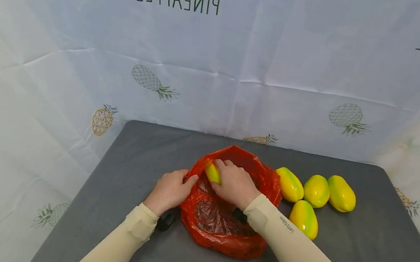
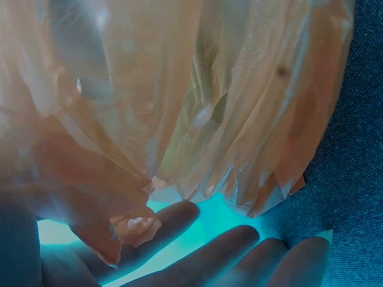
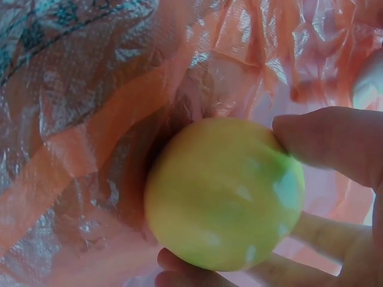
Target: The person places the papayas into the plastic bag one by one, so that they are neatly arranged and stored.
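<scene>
A red plastic bag (image 1: pixel 219 238) lies on the table with its mouth spread wide. My left hand (image 1: pixel 171 190) pinches the left side of its rim between thumb and fingers; in the left wrist view the thin plastic (image 2: pixel 119 131) hangs in front of the fingers (image 2: pixel 209 257). Inside the bag's mouth, my right hand (image 1: pixel 236 185) grips a glossy yellow-green mango (image 1: pixel 213 172). Close up in the right wrist view, thumb and fingers wrap round this mango (image 3: pixel 224 194), with the bag's crinkled plastic behind it.
To the right of the bag lie several more mangoes (image 1: pixel 316 191), one nearer my right forearm (image 1: pixel 304 219). They rest on a grey table (image 1: pixel 144 149). A white curtain (image 1: pixel 220 52) printed with pineapples hangs behind the table and at its sides.
</scene>
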Action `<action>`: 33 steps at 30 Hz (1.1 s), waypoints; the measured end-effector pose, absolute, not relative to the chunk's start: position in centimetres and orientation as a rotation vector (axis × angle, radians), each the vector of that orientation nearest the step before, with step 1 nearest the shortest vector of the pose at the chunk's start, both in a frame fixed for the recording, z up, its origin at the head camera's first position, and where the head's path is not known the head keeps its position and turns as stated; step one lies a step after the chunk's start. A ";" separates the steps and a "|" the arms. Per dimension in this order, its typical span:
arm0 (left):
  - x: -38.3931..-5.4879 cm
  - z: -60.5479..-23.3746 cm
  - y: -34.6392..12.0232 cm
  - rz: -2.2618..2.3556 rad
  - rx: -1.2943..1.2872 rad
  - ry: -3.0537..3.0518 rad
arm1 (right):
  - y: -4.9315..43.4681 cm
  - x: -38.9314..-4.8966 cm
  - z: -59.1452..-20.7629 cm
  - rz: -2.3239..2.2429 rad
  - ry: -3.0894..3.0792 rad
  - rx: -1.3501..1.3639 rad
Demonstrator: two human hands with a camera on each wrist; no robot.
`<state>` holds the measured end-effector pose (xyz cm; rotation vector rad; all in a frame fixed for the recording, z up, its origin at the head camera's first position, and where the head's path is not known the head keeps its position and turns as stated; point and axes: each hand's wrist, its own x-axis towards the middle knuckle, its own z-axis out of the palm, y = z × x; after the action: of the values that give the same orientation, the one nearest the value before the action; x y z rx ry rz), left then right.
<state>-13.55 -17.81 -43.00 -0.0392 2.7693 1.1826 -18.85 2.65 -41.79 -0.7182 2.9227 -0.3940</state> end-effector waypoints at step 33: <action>-13.3 -43.0 -16.9 1.114 -0.068 2.750 | 30.1 -16.7 -39.6 -0.701 3.145 0.024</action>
<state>-13.26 -16.89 -42.97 -0.0676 2.7495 1.1144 -16.70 30.10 -39.55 0.0239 3.1446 -0.7008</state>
